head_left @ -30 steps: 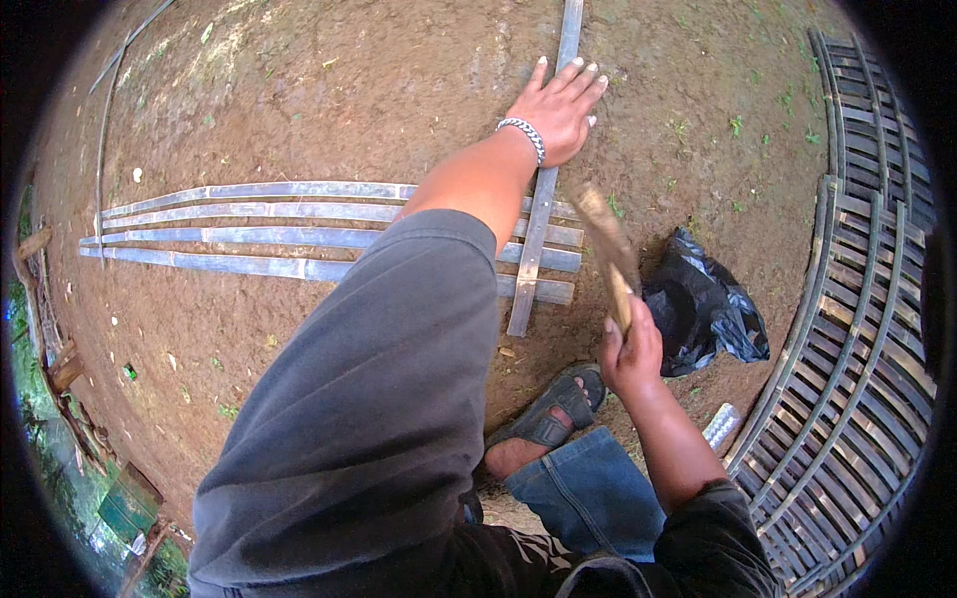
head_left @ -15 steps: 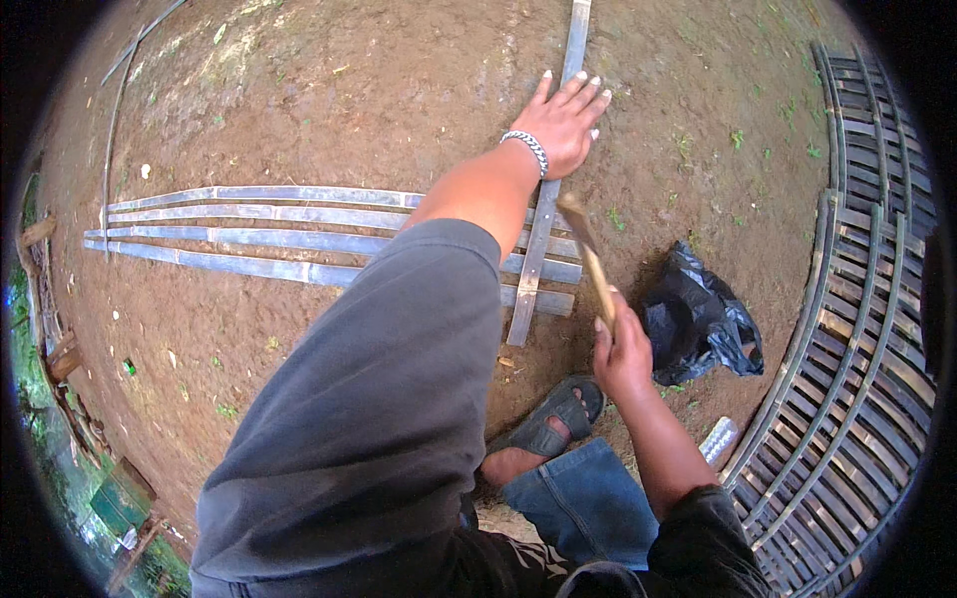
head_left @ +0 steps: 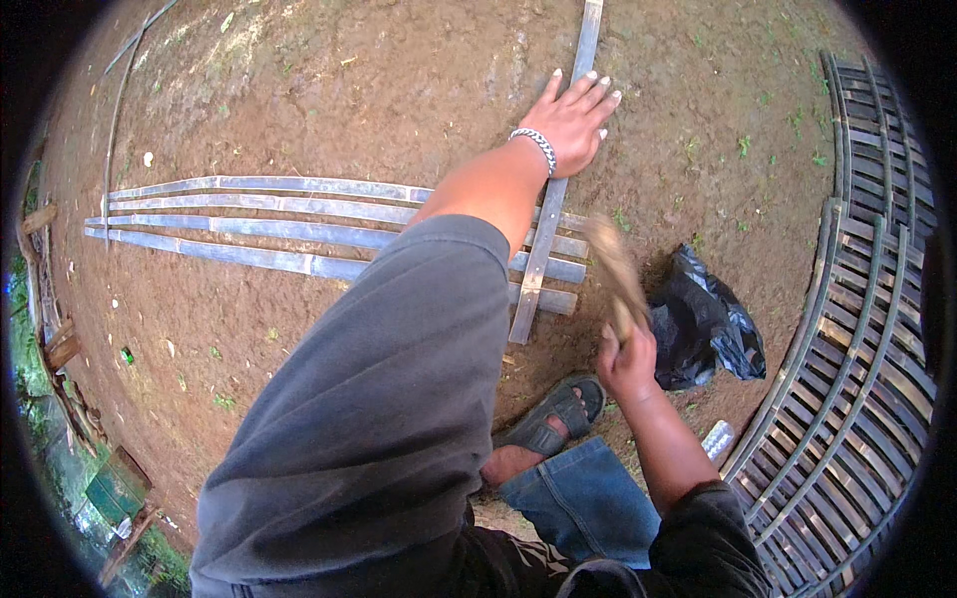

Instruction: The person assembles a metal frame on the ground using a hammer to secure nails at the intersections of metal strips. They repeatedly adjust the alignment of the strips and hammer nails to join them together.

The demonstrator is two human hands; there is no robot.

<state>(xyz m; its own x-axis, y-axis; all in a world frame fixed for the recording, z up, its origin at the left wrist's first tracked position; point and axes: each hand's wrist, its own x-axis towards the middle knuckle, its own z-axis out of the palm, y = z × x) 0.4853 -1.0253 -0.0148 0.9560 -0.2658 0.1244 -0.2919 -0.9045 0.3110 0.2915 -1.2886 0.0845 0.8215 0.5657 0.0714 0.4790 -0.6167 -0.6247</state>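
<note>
My left hand (head_left: 570,125), with a chain bracelet at the wrist, presses down on a flat bamboo strip (head_left: 543,229) with its fingers spread. This strip lies crosswise over the right ends of several long, pale bamboo slats (head_left: 259,229) laid side by side on the ground. Small dark spots show where the crosspiece meets them. In my right hand (head_left: 628,364) is a wooden-handled hammer (head_left: 620,279), gripped low and smeared by motion. Its blurred upper end is to the right of the crosspiece, apart from it. My left forearm and sleeve hide part of the slats.
A black plastic bag (head_left: 703,324) lies right of my right hand. Finished-looking slatted bamboo panels (head_left: 847,399) line the right side. My sandalled foot (head_left: 558,419) is below the crosspiece. A thin strip (head_left: 115,130) crosses the slats' far left ends, and a clear bottle (head_left: 717,440) lies near the panels.
The hammer has swung back to the right, away from the crosspiece, and is now blurred. My left hand stays flat on the strip; the whole view has shifted slightly.
</note>
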